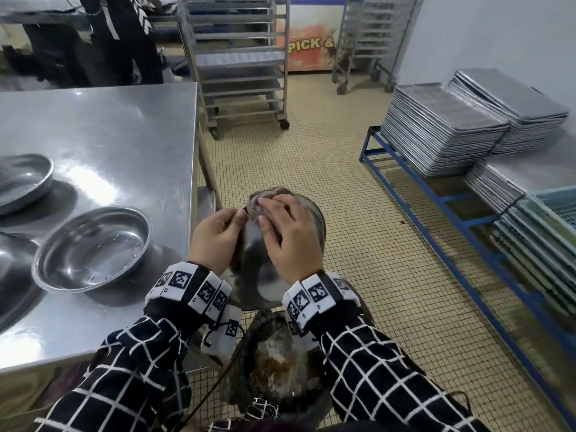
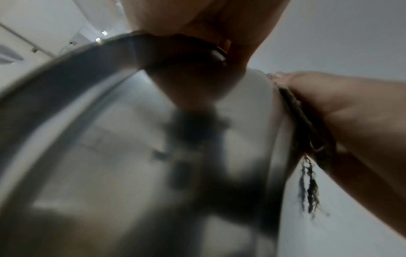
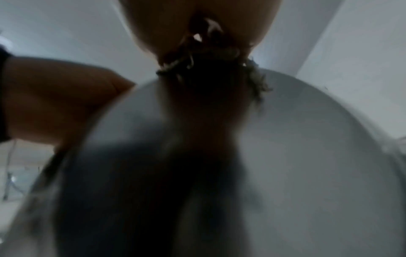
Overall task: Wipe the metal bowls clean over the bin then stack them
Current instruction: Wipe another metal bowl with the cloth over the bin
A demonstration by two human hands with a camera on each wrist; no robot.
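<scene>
I hold a metal bowl (image 1: 260, 263) tilted on edge over the bin (image 1: 274, 372), its outer side towards me. My left hand (image 1: 232, 219) grips the bowl's rim at the upper left. My right hand (image 1: 271, 210) holds a grey-purple cloth (image 1: 265, 198) against the bowl's upper outside wall. In the left wrist view the bowl (image 2: 105, 156) fills the frame, with the cloth (image 2: 307, 132) under the right hand (image 2: 356, 111). In the right wrist view the cloth (image 3: 211, 73) is bunched in the fingers over the bowl (image 3: 296, 156).
Two more metal bowls (image 1: 93, 247) (image 1: 21, 179) stand open side up on the steel table (image 1: 118, 135) to my left, and a third bowl (image 1: 12, 269) shows at its left edge. Stacked baking trays (image 1: 445, 129) lie on a blue rack at right. A wheeled rack (image 1: 240, 67) stands ahead.
</scene>
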